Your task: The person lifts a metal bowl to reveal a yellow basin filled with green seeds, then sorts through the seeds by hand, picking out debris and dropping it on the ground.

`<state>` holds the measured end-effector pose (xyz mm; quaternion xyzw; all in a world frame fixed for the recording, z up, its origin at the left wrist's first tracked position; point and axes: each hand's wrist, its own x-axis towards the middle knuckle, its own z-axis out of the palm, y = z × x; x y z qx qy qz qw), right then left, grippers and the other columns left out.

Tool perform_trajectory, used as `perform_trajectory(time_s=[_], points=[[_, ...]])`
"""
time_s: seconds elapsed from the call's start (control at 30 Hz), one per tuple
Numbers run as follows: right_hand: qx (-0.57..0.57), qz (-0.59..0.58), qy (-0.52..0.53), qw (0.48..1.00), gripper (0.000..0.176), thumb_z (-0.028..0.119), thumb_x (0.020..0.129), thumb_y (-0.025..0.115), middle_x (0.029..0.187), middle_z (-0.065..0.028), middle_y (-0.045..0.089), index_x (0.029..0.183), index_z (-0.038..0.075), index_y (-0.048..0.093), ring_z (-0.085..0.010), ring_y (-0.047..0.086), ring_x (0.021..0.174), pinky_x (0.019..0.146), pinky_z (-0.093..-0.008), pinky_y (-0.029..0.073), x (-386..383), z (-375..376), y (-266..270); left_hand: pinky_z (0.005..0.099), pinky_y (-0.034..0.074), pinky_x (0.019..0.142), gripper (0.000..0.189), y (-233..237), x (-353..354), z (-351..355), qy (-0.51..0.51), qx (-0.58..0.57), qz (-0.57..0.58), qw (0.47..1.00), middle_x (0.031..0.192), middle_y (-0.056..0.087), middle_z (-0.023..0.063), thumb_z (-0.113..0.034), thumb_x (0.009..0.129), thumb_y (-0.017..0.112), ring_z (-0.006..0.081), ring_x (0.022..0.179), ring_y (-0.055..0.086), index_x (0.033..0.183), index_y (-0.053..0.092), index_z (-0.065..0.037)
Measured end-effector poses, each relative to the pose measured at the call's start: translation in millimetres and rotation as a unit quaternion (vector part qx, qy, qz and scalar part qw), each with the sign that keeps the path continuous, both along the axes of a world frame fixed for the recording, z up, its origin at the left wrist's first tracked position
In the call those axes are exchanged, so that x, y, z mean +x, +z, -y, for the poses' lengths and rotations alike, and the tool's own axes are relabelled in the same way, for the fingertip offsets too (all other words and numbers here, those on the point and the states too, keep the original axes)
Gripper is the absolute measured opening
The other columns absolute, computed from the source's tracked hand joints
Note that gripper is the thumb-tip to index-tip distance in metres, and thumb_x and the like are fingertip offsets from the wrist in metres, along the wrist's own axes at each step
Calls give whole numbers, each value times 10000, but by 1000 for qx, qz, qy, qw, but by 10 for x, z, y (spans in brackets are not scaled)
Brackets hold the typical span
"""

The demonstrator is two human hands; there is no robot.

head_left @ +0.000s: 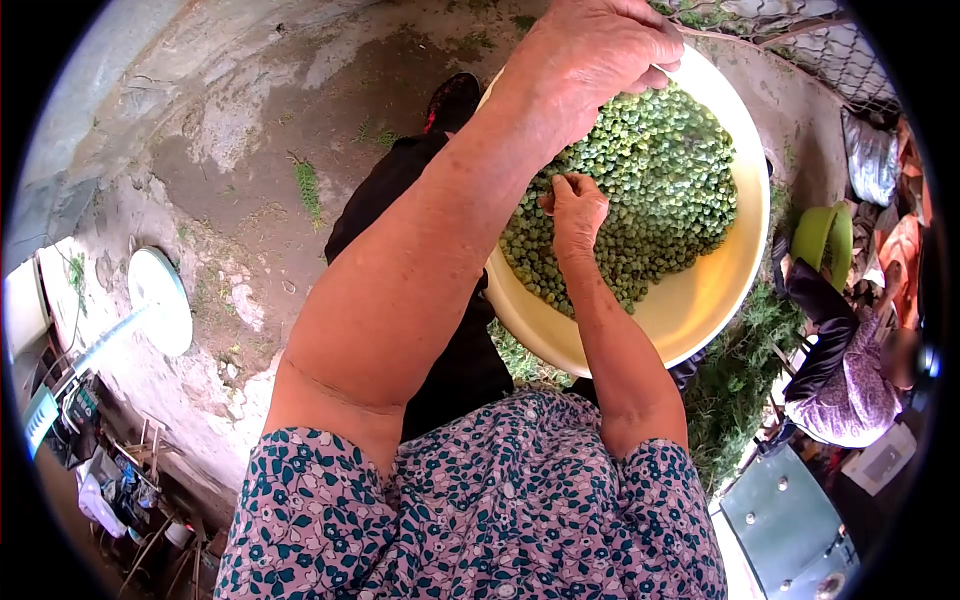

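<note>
A wide yellow basin (715, 305) holds a heap of small round green fruits or buds (665, 190). My left hand (615, 50) is over the basin's far side, near the rim, with its fingers curled together; what is between them, if anything, is hidden. Lower down, my right hand (578, 210) rests at the left part of the heap, thumb and fingers pinched together. Anything in that pinch is too small to make out. My left forearm crosses in front of the basin's left edge.
A person (850, 390) in a purple patterned top sits at the right, near a green bowl (823, 240). A blue-green metal box (785, 515) stands at the lower right. On the left is a round white base with a pole (160, 302). Wire mesh (840, 60) is at the upper right.
</note>
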<state>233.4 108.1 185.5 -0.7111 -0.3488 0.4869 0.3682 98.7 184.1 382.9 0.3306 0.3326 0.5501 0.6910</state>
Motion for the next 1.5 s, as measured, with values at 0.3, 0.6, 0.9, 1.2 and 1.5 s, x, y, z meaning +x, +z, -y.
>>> perform_trajectory(time_s=[0.3, 0.6, 0.9, 1.2, 1.5], points=[[175, 162, 178, 955, 231, 11, 748, 600, 839, -128, 656, 975, -10, 634, -147, 608, 650, 633, -273, 494, -4, -142, -158, 223, 351, 491, 116, 17, -21, 3, 4, 2, -7, 1000, 641, 548, 52, -38, 834, 583, 92, 552, 464, 805, 606, 72], [91, 171, 169, 966, 281, 19, 749, 584, 812, -146, 656, 1021, -42, 619, -175, 637, 640, 596, -274, 518, -147, -223, 16, 205, 371, 501, 132, 19, -7, -22, 10, -18, -26, 999, 644, 560, 43, -59, 834, 587, 86, 559, 480, 800, 614, 66], [44, 94, 116, 988, 220, 12, 750, 567, 635, -92, 624, 946, -59, 637, -130, 569, 462, 466, -259, 481, -179, -269, 100, 197, 373, 497, 123, 26, -16, -8, 7, -13, -55, 998, 657, 567, 46, -65, 839, 586, 81, 562, 488, 810, 614, 51], [20, 85, 128, 988, 118, 47, 793, 589, 647, -93, 612, 852, -46, 630, -140, 568, 471, 447, -271, 466, -95, -310, 87, 200, 362, 503, 125, 32, -41, -8, -8, -35, -38, 999, 670, 570, 51, -62, 842, 579, 86, 567, 487, 821, 613, 57], [21, -115, 59, 991, 113, 58, 842, 570, 659, -49, 577, 885, -42, 599, -117, 522, 503, 483, -251, 438, 256, 11, 862, 262, 506, 736, 234, -315, 33, 186, -22, -19, -199, 980, 882, 644, 117, -127, 830, 629, 156, 767, 616, 988, 618, 45]])
